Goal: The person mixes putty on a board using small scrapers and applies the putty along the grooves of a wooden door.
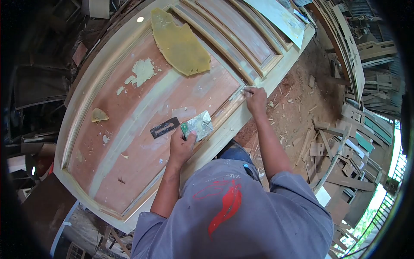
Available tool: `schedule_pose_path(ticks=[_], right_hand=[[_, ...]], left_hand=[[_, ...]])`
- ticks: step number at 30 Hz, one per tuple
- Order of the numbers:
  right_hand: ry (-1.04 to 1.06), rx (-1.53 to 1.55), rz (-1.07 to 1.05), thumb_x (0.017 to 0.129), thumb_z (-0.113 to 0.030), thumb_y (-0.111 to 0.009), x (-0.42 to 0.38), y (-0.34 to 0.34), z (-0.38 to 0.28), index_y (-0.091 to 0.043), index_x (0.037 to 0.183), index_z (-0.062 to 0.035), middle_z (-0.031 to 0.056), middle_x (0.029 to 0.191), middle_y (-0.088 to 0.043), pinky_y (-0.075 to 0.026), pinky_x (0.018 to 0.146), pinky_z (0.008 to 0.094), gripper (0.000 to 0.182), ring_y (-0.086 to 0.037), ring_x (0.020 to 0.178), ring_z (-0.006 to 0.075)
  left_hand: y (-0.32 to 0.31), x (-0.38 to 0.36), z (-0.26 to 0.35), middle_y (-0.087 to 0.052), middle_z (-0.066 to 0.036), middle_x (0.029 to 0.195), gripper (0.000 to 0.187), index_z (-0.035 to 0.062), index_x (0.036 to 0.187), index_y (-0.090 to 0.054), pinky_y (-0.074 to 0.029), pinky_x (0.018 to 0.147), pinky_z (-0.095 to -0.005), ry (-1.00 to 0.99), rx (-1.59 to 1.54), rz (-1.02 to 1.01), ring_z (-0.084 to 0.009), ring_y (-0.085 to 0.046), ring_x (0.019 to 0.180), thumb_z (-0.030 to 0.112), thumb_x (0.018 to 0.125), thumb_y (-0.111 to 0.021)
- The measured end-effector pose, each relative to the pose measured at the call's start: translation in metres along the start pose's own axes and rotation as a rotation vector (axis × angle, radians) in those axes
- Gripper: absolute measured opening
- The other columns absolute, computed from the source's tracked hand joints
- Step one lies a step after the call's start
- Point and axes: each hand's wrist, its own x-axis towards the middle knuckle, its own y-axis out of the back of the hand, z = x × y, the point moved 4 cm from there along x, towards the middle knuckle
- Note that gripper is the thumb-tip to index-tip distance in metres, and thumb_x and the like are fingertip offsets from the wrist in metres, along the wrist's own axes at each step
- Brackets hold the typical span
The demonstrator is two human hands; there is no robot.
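A large wooden panel (194, 93) with raised mouldings lies in front of me, its reddish face streaked with pale filler. My left hand (183, 144) is closed round a flat metal scraper (200, 124) with a green handle, low over the panel. Just left of it lies a dark slotted plate (164, 128). My right hand (255, 97) is at the panel's near moulding, fingers drawn together; what they hold, if anything, is too small to name. A yellowish irregular sheet (179, 43) lies across the upper part, and a small yellowish piece (99, 115) rests at the left.
A white sheet (280, 17) lies on the panel's far right end. Wood chips litter the brown floor (293, 103). Stacked boards and offcuts (345, 151) stand at the right, beside a wooden frame (330, 155). Dark clutter fills the left side.
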Motion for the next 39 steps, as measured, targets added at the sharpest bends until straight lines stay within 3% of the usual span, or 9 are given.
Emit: schedule_pose_path(ticks=[4, 13, 16, 22, 25, 26, 32, 36, 39], right_hand=[[0.197, -0.014, 0.068, 0.082, -0.009, -0.079, 0.033, -0.002, 0.009, -0.086, 0.102, -0.0143, 0.0169, 0.090, -0.075, -0.052, 0.090, 0.0466, 0.021, -0.065, 0.094, 0.0380], [0.671, -0.089, -0.106, 0.074, 0.003, -0.072, 0.050, 0.000, -0.006, -0.083, 0.089, -0.0117, 0.0058, 0.086, -0.077, -0.052, 0.086, 0.0408, 0.023, -0.063, 0.093, 0.0303], [0.664, -0.170, -0.218, 0.074, 0.002, -0.072, 0.051, 0.001, 0.003, -0.083, 0.090, -0.0128, 0.0063, 0.084, -0.077, -0.052, 0.087, 0.0421, 0.024, -0.063, 0.093, 0.0313], [0.358, -0.138, -0.158, 0.077, -0.012, -0.079, 0.040, -0.009, 0.008, -0.084, 0.089, -0.0109, 0.0126, 0.087, -0.078, -0.054, 0.087, 0.0444, 0.014, -0.064, 0.090, 0.0356], [0.364, -0.131, -0.140, 0.080, -0.013, -0.079, 0.029, -0.020, -0.003, -0.084, 0.091, -0.0088, 0.0162, 0.088, -0.078, -0.057, 0.083, 0.0441, 0.013, -0.070, 0.086, 0.0366], [0.209, -0.036, -0.214, 0.082, -0.014, -0.080, 0.024, -0.021, -0.007, -0.084, 0.095, -0.0080, 0.0178, 0.087, -0.078, -0.060, 0.079, 0.0427, 0.015, -0.074, 0.081, 0.0356], [0.081, 0.130, -0.337, 0.081, -0.014, -0.080, -0.036, -0.040, -0.032, -0.085, 0.092, -0.0093, 0.0211, 0.086, -0.076, -0.060, 0.079, 0.0438, 0.013, -0.075, 0.080, 0.0370], [-0.076, 0.213, -0.317, 0.087, -0.014, -0.083, -0.032, -0.012, -0.032, -0.085, 0.102, -0.0099, 0.0191, 0.088, -0.078, -0.060, 0.077, 0.0394, 0.015, -0.077, 0.079, 0.0317], [-0.008, 0.186, -0.142, 0.088, -0.012, -0.082, 0.005, 0.004, 0.000, -0.084, 0.106, -0.0106, 0.0202, 0.091, -0.078, -0.060, 0.079, 0.0397, 0.018, -0.076, 0.082, 0.0318]], left_hand=[[-0.001, -0.001, 0.003, -0.073, -0.006, 0.107, 0.029, -0.0028, 0.127, -0.066, -0.053, 0.089, -0.0314, -0.016, -0.003, 0.011, -0.0131, -0.065, 0.097, 0.010, 0.100, -0.064], [0.002, -0.004, 0.010, -0.074, -0.009, 0.110, 0.033, -0.0037, 0.130, -0.065, -0.053, 0.091, -0.0316, 0.014, -0.050, 0.027, -0.0140, -0.067, 0.099, 0.011, 0.100, -0.065], [0.004, -0.005, 0.010, -0.073, -0.007, 0.109, 0.033, -0.0034, 0.129, -0.065, -0.052, 0.090, -0.0314, 0.040, -0.039, 0.024, -0.0133, -0.065, 0.097, 0.012, 0.100, -0.065], [0.002, -0.003, 0.013, -0.073, -0.007, 0.108, 0.030, -0.0036, 0.125, -0.067, -0.052, 0.090, -0.0323, 0.020, -0.046, 0.029, -0.0140, -0.065, 0.097, 0.012, 0.099, -0.066], [0.003, -0.003, 0.015, -0.073, -0.007, 0.107, 0.030, -0.0037, 0.125, -0.067, -0.052, 0.090, -0.0326, 0.031, -0.056, 0.029, -0.0139, -0.065, 0.097, 0.012, 0.099, -0.065], [0.004, -0.003, 0.017, -0.073, -0.007, 0.107, 0.030, -0.0038, 0.125, -0.067, -0.052, 0.091, -0.0327, 0.037, -0.062, 0.027, -0.0140, -0.065, 0.097, 0.011, 0.099, -0.065], [0.006, -0.002, 0.010, -0.073, -0.008, 0.107, 0.031, -0.0032, 0.128, -0.065, -0.053, 0.088, -0.0317, 0.011, -0.046, 0.020, -0.0136, -0.067, 0.097, 0.010, 0.100, -0.065], [0.008, -0.004, 0.017, -0.074, -0.008, 0.110, 0.031, -0.0042, 0.127, -0.066, -0.053, 0.093, -0.0334, 0.023, -0.024, 0.023, -0.0153, -0.067, 0.098, 0.010, 0.099, -0.065], [0.012, -0.005, 0.008, -0.075, -0.009, 0.111, 0.032, -0.0042, 0.128, -0.066, -0.053, 0.094, -0.0333, 0.018, -0.019, 0.029, -0.0154, -0.067, 0.100, 0.010, 0.099, -0.065]])
